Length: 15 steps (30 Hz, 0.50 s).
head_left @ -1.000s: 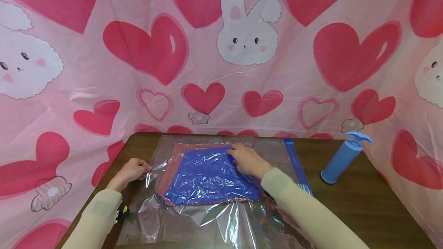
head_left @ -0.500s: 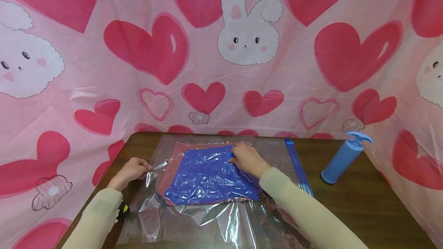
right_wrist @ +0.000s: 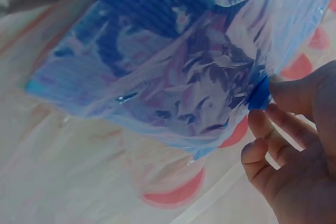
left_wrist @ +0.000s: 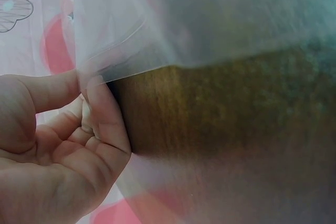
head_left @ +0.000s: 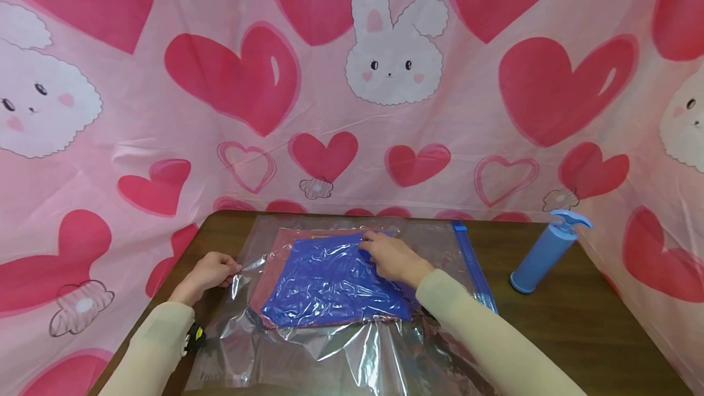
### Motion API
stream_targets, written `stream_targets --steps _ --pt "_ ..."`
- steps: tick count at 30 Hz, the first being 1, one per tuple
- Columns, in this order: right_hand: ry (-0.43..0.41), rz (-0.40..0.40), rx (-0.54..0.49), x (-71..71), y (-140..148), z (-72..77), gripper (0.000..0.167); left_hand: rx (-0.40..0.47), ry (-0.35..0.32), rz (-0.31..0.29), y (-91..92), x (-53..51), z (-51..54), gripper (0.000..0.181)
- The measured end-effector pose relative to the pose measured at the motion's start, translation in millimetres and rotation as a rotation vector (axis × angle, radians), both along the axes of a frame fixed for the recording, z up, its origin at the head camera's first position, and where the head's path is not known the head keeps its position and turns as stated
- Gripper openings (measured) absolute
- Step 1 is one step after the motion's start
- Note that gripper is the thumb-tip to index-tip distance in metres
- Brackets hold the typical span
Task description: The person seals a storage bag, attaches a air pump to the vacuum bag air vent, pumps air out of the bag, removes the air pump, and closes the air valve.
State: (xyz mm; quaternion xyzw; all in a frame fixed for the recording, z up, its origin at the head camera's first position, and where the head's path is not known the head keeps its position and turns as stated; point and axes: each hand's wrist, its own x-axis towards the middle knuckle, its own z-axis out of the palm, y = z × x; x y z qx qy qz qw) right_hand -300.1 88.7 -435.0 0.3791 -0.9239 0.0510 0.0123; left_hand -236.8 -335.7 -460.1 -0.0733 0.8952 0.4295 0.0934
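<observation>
A clear vacuum storage bag lies flat on the table, with a blue strip along its right edge. Inside it are a folded blue cloth and, beneath that, a pinkish-red cloth. My left hand pinches the bag's left edge between thumb and index finger; the left wrist view shows the raised clear film. Over the blue cloth, my right hand pinches a small blue valve cap on the bag, partly hidden by the fingers in the head view.
A blue hand pump with a T-shaped handle stands tilted on the brown table to the right. Behind and at both sides hangs a pink curtain printed with hearts and rabbits.
My right hand has turned and shifted slightly at the valve cap, its fingers going a little right and then back left. The left hand and the bag stay where they were.
</observation>
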Motion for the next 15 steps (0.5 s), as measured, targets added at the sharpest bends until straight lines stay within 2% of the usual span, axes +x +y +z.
stream_targets --steps 3,7,15 --pt "-0.006 0.009 0.012 0.1 1.7 0.2 0.04 0.002 -0.001 0.002 0.0 0.0 0.5 0.018" --pt "-0.02 -0.026 0.008 -1.3 1.4 -1.2 0.037 -0.001 0.002 -0.001 0.5 -0.1 1.0 0.019" --pt "0.013 -0.085 -0.028 -3.9 -2.4 -3.6 0.029 -0.005 -0.006 0.005 -0.3 0.5 1.2 0.019"
